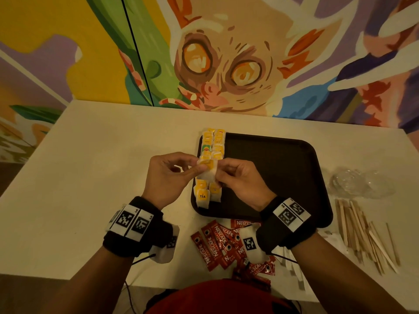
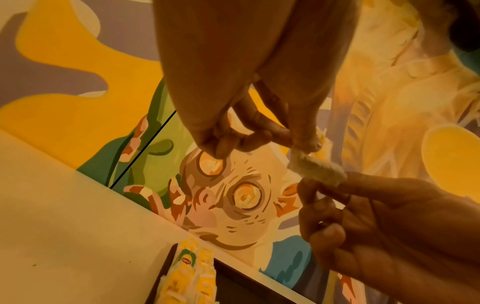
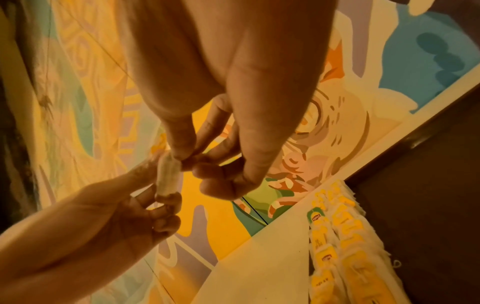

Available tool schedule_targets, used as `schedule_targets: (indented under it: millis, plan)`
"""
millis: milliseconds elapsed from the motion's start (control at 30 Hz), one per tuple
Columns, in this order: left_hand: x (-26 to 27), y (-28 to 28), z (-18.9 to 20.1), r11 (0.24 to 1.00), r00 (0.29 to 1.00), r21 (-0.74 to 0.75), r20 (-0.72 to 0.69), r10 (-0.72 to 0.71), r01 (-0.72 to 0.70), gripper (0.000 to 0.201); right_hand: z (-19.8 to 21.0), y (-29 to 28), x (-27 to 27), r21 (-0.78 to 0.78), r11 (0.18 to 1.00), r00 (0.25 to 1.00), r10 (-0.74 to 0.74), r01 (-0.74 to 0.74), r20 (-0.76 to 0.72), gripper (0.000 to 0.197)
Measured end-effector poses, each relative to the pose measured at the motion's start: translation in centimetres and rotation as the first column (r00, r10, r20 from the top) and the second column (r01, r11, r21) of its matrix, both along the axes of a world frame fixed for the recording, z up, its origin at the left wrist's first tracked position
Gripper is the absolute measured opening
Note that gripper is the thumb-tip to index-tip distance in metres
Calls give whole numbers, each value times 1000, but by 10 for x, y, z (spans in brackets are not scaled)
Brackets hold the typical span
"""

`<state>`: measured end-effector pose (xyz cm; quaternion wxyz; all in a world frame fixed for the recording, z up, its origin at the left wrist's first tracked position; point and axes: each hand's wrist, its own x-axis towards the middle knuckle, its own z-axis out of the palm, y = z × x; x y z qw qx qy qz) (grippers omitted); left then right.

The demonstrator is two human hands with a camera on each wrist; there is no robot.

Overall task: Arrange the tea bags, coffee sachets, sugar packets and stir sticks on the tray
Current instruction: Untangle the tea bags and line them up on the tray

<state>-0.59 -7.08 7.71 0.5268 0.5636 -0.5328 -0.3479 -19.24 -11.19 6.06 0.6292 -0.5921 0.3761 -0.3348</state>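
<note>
Both hands hold one white tea bag with a yellow tag in the air over the left side of the black tray. My left hand pinches its left edge and my right hand pinches its right edge. The left wrist view shows the tea bag between my left hand and right hand. In the right wrist view the tea bag is crumpled between the fingertips. Two columns of tea bags lie along the tray's left side. Red coffee sachets and wooden stir sticks lie on the table.
A crumpled clear plastic wrapper lies right of the tray. Pale paper packets show partly under my right wrist. The white table meets a painted wall at the back. The tray's middle and right are bare.
</note>
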Motion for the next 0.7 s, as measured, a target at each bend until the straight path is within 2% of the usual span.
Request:
schedule_targets:
  millis: [200,300,367,533,700]
  plan:
    - [-2,-3,-5,997,997,33,-37,64,-63,14,-4,6,4,51,998,999,-34,34,2,18]
    - [-3,-4,-9,998,998,60,-51,23,-20,16,-6,6,6,-86,994,996,-65,61,-53,17]
    - [-4,-4,-11,995,998,79,-51,-48,52,24,-9,5,5,-114,991,994,-79,70,-72,12]
    - [-5,-10,-22,994,999,105,24,-42,39,11,-26,5,1,-120,991,987,-78,62,-138,13]
    - [-10,-9,-36,987,993,142,77,-88,77,12,-47,2,-5,-83,989,948,-142,123,-286,11]
